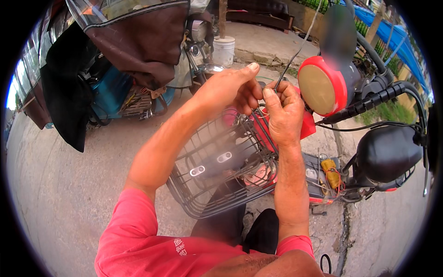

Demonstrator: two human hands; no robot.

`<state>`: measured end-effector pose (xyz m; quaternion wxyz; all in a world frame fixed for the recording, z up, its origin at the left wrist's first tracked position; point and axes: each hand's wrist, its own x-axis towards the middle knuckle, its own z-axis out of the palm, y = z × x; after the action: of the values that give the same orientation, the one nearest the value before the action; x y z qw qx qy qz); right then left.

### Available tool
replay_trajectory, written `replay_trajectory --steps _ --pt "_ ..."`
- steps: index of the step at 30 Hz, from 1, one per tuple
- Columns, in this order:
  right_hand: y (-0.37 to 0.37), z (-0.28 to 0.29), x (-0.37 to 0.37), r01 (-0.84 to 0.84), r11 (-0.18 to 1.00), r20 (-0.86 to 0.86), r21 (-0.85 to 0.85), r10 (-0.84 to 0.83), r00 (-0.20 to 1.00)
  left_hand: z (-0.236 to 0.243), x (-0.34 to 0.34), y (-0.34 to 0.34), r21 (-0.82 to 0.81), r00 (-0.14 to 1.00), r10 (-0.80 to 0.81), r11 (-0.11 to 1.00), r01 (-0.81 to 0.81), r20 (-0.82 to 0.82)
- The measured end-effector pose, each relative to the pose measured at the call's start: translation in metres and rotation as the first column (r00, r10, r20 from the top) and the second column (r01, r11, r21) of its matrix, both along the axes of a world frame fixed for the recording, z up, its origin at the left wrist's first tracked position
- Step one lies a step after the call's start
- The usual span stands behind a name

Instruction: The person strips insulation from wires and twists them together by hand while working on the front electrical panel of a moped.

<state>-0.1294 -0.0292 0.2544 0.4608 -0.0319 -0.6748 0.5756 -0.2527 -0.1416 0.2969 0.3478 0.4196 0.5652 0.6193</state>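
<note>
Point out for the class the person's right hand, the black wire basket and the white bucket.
Right hand (pixel 284 115): head view, near the thumb's base.
Black wire basket (pixel 203 215): head view, edge bars nearest the person.
White bucket (pixel 224 53): head view, side wall.

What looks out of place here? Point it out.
A yellow bundle lies on the footboard of the red scooter, with reddish wires looping loosely beside it. It looks odd because wiring would usually be tucked away.
</note>
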Motion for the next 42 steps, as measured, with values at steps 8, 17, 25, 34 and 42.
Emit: replay_trajectory --steps 8,17,25,34,42 --pt "0.002 0.0 0.003 0.059 0.994 0.023 0.097 -0.062 0.998 -0.007 -0.008 0.005 -0.042 0.97 -0.092 0.994 0.104 0.225" --pt "0.004 -0.002 0.004 0.103 0.977 0.009 0.185 -0.107 0.994 -0.01 -0.01 0.005 0.028 0.952 -0.193 0.981 0.192 0.236" --pt "0.003 0.001 0.005 0.192 0.948 0.01 0.252 -0.201 0.98 -0.013 -0.015 0.007 0.038 0.945 -0.225 0.974 0.223 0.237" --pt "0.003 0.0 0.005 0.178 0.948 0.007 0.264 -0.186 0.983 -0.016 -0.017 0.01 0.082 0.954 -0.241 0.97 0.23 0.181" --pt "0.003 0.002 0.007 0.149 0.956 0.064 0.252 -0.17 0.983 -0.009 -0.012 0.003 0.178 0.905 0.025 0.982 0.056 -0.425"
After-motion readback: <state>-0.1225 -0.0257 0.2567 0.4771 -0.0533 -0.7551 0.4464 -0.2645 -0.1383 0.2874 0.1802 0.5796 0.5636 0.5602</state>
